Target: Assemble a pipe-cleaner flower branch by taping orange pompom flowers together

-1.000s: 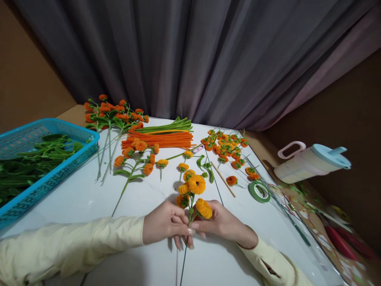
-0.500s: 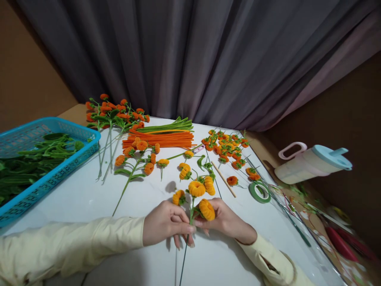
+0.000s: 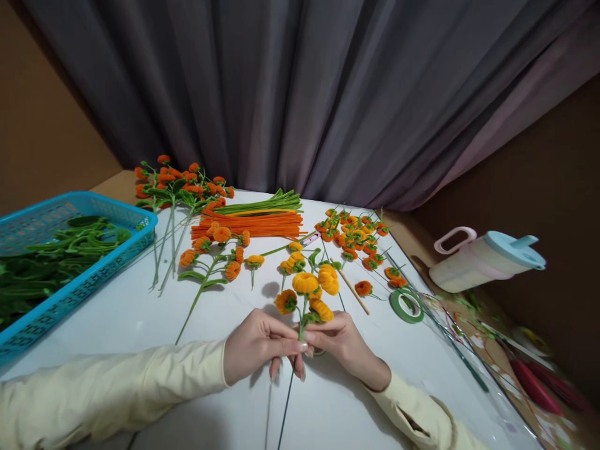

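Note:
My left hand (image 3: 269,345) is closed, its thumb and fingers pinching the green stem (image 3: 302,331) of a small spray of yellow chenille flowers (image 3: 305,283). The several puffy yellow blooms stand upright above my hands, and a thin dark line runs below toward the near edge. My right hand (image 3: 341,344) is closed too, thumb and fingertips meeting at the same stem just under the blooms. Part of a small round edge shows beneath the right fingers; what it belongs to is hidden. Loose yellow flowers (image 3: 295,262) lie just beyond the spray.
A blue basket (image 3: 94,275) of green leaves stands left. An orange flower branch (image 3: 209,272), orange pipe cleaners (image 3: 253,226) and green ones (image 3: 272,201) lie farther back. Small flower heads (image 3: 356,231), a wooden stick (image 3: 351,287), green tape (image 3: 392,306) and a tumbler (image 3: 482,262) are right.
The right-hand yellow bloom has been drawn up closer to the stem, so the spray is tighter. My right hand has moved slightly left, its fingertips now against the stem.

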Action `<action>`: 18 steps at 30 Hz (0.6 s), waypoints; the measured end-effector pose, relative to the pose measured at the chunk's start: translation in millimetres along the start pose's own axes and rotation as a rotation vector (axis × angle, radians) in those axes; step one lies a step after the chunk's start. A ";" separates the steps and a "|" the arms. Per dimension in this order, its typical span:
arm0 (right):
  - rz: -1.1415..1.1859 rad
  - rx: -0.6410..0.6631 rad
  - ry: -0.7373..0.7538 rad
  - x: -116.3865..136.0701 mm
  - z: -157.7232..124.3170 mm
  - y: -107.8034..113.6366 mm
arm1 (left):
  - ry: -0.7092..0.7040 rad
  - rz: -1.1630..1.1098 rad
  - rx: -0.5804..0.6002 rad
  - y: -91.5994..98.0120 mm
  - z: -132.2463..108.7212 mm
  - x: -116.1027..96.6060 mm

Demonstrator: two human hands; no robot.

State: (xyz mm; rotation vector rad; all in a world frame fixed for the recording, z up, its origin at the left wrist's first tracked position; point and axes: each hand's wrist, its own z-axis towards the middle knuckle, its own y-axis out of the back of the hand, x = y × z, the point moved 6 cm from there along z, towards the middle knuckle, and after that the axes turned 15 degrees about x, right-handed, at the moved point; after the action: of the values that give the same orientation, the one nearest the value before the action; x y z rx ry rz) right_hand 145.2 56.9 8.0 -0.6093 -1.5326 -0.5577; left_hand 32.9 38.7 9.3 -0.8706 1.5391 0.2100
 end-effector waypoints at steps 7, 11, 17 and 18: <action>0.219 0.081 0.020 -7.5 -0.7 -11.7 | 0.046 -0.325 0.190 -13.7 5.6 18.7; 0.343 0.149 0.019 -10.9 0.5 -21.3 | 0.117 -0.501 0.272 -22.6 5.6 28.1; 0.374 0.191 -0.019 -11.2 -1.1 -31.9 | 0.143 -0.588 0.372 -35.1 1.5 34.2; 0.378 0.162 -0.008 -9.9 -1.7 -31.1 | 0.136 -0.592 0.385 -35.6 1.2 35.1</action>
State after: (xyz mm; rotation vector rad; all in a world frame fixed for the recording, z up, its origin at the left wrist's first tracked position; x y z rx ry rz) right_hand 125.7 32.4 -1.3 -0.7528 -1.4076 -0.1425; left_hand 58.9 0.9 -10.4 -0.9976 1.3168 -0.5660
